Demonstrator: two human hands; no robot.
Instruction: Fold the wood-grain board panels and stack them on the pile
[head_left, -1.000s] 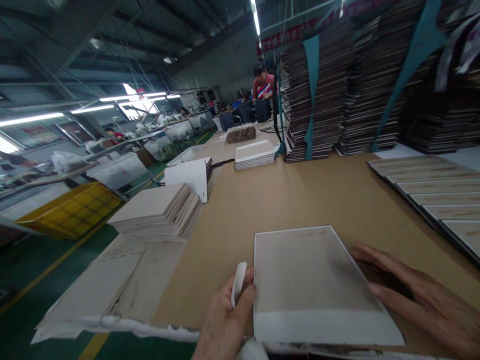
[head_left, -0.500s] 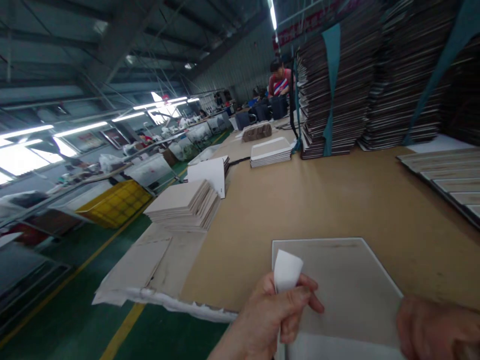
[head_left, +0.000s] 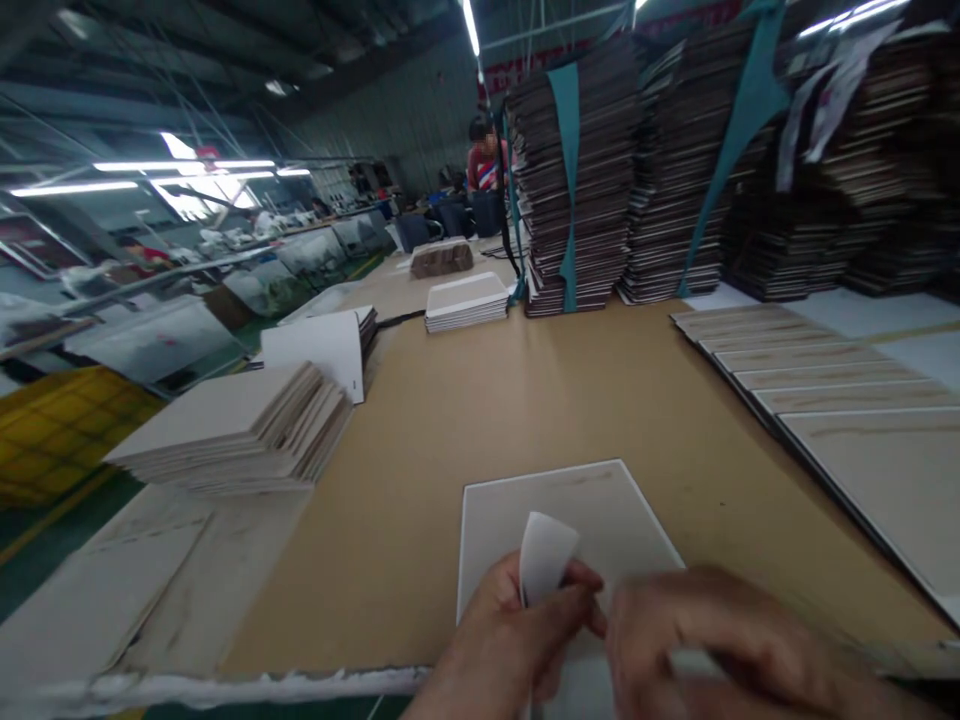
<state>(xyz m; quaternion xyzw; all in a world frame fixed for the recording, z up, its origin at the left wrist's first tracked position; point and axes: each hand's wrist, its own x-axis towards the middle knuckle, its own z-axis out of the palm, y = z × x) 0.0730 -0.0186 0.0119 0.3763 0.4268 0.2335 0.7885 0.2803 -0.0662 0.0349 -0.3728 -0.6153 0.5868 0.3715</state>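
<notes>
My left hand (head_left: pixel 514 635) is closed around a strip of white paper (head_left: pixel 549 550), whose curled upper end sticks up above the thumb. Below it lies a flat greyish-beige board (head_left: pixel 630 520) with a pale edge and a faint brown streak along its far side. My right hand (head_left: pixel 697 635) is right beside the left one, over the near right part of the board. Its fingers look bent but are smeared by motion, and whether they hold anything is hidden.
A brown-covered table (head_left: pixel 525 390) stretches ahead. Stacked beige boards (head_left: pixel 217 420) and an upright white panel (head_left: pixel 315 350) stand left. Overlapping boards (head_left: pixel 847 390) lie right, with tall strapped stacks (head_left: pixel 577 190) behind. A person (head_left: pixel 487 160) is at the far end.
My view has swung to the right. My right hand has come from the board's right edge to beside my left hand. The left hand keeps hold of the white paper strip.
</notes>
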